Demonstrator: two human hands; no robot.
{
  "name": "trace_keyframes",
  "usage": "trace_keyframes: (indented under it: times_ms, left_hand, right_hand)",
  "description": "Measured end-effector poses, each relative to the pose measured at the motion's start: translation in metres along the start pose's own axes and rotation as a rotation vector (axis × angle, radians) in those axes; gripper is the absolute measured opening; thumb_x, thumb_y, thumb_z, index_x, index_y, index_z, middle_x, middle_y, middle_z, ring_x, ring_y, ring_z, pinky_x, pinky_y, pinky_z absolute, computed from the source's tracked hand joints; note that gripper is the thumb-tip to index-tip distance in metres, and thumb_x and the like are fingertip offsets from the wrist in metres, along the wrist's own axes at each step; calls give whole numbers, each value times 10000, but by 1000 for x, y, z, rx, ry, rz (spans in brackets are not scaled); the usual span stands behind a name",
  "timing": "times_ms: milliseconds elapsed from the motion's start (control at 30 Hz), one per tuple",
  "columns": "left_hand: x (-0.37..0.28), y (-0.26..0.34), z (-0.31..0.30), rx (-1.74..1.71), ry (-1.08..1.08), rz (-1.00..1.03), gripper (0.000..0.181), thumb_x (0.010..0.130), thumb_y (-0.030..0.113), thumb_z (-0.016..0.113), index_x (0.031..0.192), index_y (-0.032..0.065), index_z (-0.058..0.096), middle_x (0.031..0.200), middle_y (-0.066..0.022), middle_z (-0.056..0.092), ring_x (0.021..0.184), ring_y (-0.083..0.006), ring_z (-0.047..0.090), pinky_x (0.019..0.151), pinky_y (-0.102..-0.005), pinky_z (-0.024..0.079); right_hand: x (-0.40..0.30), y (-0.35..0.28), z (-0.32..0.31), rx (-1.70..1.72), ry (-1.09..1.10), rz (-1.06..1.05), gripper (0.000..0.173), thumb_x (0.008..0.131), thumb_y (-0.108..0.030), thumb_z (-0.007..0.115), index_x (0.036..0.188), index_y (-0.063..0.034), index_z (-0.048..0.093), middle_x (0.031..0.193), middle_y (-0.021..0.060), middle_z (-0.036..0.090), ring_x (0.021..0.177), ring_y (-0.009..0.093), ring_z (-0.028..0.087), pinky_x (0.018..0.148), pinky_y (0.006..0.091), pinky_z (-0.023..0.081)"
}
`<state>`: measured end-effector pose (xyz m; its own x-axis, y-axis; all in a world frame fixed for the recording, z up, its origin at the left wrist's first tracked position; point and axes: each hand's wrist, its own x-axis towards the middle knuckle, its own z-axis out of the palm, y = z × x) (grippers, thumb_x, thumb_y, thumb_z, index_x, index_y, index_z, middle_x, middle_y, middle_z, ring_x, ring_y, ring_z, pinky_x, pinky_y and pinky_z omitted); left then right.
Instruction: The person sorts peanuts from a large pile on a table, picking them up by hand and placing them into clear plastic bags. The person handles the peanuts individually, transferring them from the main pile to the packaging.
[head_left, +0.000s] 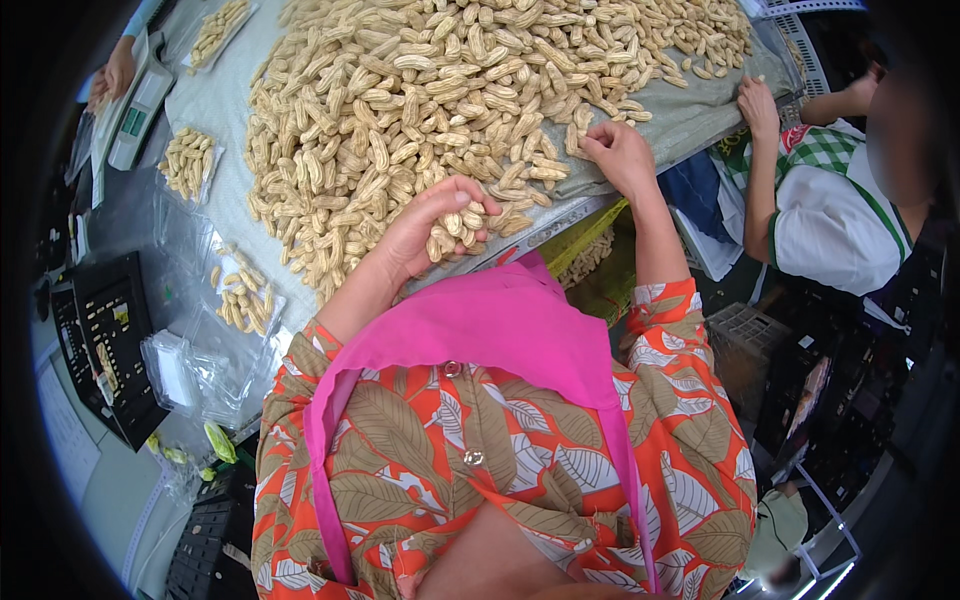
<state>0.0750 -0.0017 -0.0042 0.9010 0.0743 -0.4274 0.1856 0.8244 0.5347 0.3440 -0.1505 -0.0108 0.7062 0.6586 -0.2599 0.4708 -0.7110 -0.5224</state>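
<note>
A large heap of unshelled peanuts (420, 97) is spread over a pale woven plastic sheet (686, 112). Cupped palm up at the heap's near edge, my left hand (409, 232) holds several peanuts (459, 226) under its curled fingers. My right hand (624, 156) reaches to the heap's right side, thumb and fingers bent together. Its fingertips touch an unshelled peanut (572, 139) there; whether they grip it is hidden by the fingers.
Filled peanut packs (187, 161) and clear plastic trays (184, 375) lie left, near a weighing scale (135, 124) and another person's hand (116, 71). A black crate (112, 345) stands beyond. At right, a co-worker's hand (757, 105) rests at the sheet's edge. A yellow-green mesh sack (600, 255) holds peanuts below the table.
</note>
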Motion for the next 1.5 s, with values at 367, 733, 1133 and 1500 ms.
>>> trace_keyframes:
  times_ms: [367,733,1133,1500]
  left_hand:
    - [3,3,7,37,62,2,179,909,222,512,1014,82,548,931,-91,627,708,-168,624,430,-203,454]
    - [9,12,25,237,65,-3,241,948,311,523,1031,90,572,950,-49,639,732,-107,631,497,-172,467]
    - [10,12,18,89,-86,-79,277,913,359,554,919,83,564,801,-67,631,580,-140,615,380,-216,438]
    - [-33,19,11,136,-478,183,373,883,434,547,890,61,543,742,-99,579,523,-184,547,402,-262,414]
  right_hand:
    - [-17,11,-23,759,-31,169,208,870,-226,552,853,-48,658,834,6,671,722,78,577,621,217,398]
    - [-45,-43,-8,968,-319,48,223,861,-213,532,772,-45,647,745,24,648,695,89,589,622,226,414]
    - [-71,-103,24,727,-215,-312,177,840,-134,552,710,-17,578,751,31,576,635,126,569,589,284,435]
    - [-20,-34,-31,-21,418,-408,140,808,-114,532,747,-4,594,813,162,560,790,337,543,725,409,434]
